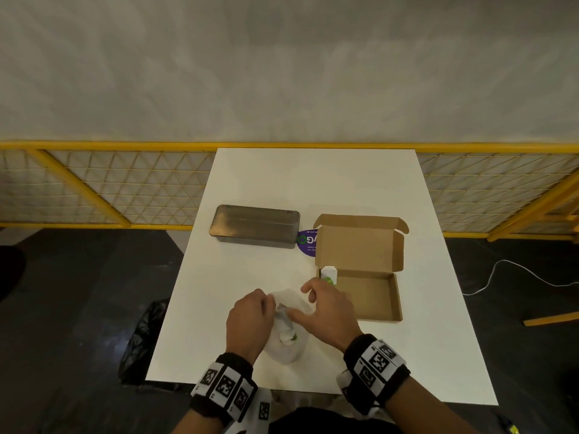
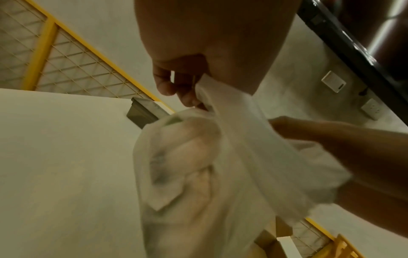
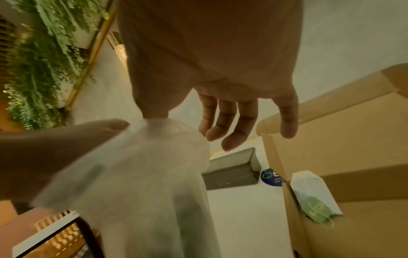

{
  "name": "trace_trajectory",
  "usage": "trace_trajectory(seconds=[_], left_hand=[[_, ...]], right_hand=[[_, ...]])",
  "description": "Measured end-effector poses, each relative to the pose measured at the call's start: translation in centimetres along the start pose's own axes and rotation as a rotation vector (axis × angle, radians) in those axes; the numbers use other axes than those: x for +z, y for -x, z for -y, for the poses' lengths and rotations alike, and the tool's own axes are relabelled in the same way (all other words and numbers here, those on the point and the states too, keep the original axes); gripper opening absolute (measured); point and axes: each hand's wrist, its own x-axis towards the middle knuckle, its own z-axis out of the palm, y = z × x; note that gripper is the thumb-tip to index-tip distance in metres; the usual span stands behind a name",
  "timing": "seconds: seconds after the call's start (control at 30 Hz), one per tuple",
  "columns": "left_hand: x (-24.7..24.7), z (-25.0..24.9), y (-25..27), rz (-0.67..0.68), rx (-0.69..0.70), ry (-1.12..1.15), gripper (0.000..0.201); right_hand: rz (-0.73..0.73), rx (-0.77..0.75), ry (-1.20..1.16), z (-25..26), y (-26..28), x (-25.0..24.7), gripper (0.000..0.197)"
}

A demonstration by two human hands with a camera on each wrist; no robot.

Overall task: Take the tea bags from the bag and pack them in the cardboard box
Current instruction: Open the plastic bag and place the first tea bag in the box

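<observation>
A thin white plastic bag (image 1: 286, 349) (image 2: 243, 157) (image 3: 143, 183) stands on the white table (image 1: 313, 189) near its front edge. Tea bags (image 2: 167, 183) show through it, one with a green tag (image 1: 293, 336). My left hand (image 1: 266, 303) (image 2: 187, 94) pinches the bag's rim with curled fingers. My right hand (image 1: 300, 300) (image 3: 189, 122) has its thumb against the other side of the rim, its fingers loose and spread above the mouth. The open cardboard box (image 1: 398, 296) (image 3: 353, 139) lies to the right. One tea bag (image 1: 329, 275) (image 3: 313, 197) leans in its near-left corner.
A closed metal tin (image 1: 255, 226) (image 2: 141, 115) (image 3: 232, 169) lies at the back left, a round purple sticker (image 1: 307, 241) between it and the box. A black bin bag (image 1: 144, 339) sits on the floor at the left. A yellow mesh fence (image 1: 125, 189) runs behind.
</observation>
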Motion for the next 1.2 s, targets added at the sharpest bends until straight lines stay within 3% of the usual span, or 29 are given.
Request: trace_trajectory(seconds=[0.1, 0.17, 0.3, 0.4, 0.47, 0.57, 0.7, 0.77, 0.83, 0.93, 1.0, 1.07, 1.13, 1.2], left_hand=[[-0.3, 0.2, -0.1, -0.04, -0.059, 0.047, 0.035], [-0.4, 0.5, -0.2, -0.036, -0.061, 0.115, 0.035], [-0.3, 1.1, -0.3, -0.002, -0.004, 0.215, 0.039], [0.1, 2.1, -0.4, 0.083, 0.057, 0.147, 0.033], [0.0, 2.3, -0.3, 0.108, 0.122, 0.172, 0.011], [-0.6, 1.8, -0.2, 0.204, 0.23, 0.23, 0.027], [-0.9, 0.8, -0.6, 0.269, 0.242, 0.163, 0.012], [-0.6, 0.8, -0.7, 0.216, 0.19, 0.091, 0.02], [-0.3, 0.7, -0.6, 0.152, 0.099, 0.06, 0.026], [-0.1, 0.4, -0.3, 0.052, -0.03, 0.109, 0.027], [-0.1, 0.3, -0.3, 0.008, -0.071, 0.151, 0.027], [-0.1, 0.7, -0.6, 0.007, -0.08, 0.207, 0.027], [-0.2, 1.2, -0.7, 0.032, -0.105, 0.331, 0.026], [-0.4, 1.5, -0.6, 0.091, -0.163, 0.509, 0.025]], right_hand=[[0.07, 0.013, 0.021, -0.3, -0.1, 0.2, 0.032], [0.096, 0.065, -0.095, -1.0, -0.8, 0.9, 0.011], [0.127, 0.248, -0.611, -2.0, -2.1, 1.2, 0.025], [0.189, 0.339, -0.72, -2.3, -2.5, 0.8, 0.036], [0.243, 0.317, -0.722, -2.5, -2.6, 0.5, 0.037], [0.361, 0.21, -0.649, -2.9, -2.8, 0.4, 0.032], [0.448, 0.104, -0.643, -3.3, -3.0, 0.4, 0.028], [0.414, 0.09, -0.626, -2.8, -2.9, 0.3, 0.031], [0.276, 0.098, -0.573, -2.4, -2.7, 0.7, 0.025], [0.065, 0.102, -0.287, -2.6, -2.3, 1.2, 0.04], [0.115, 0.034, -0.101, -2.7, -2.0, 1.5, 0.028], [0.174, 0.021, -0.135, -2.7, -2.1, 1.5, 0.009], [0.216, 0.008, -0.223, -3.1, -2.3, 1.4, 0.031], [0.275, -0.021, -0.291, -3.4, -2.7, 1.0, 0.037]])
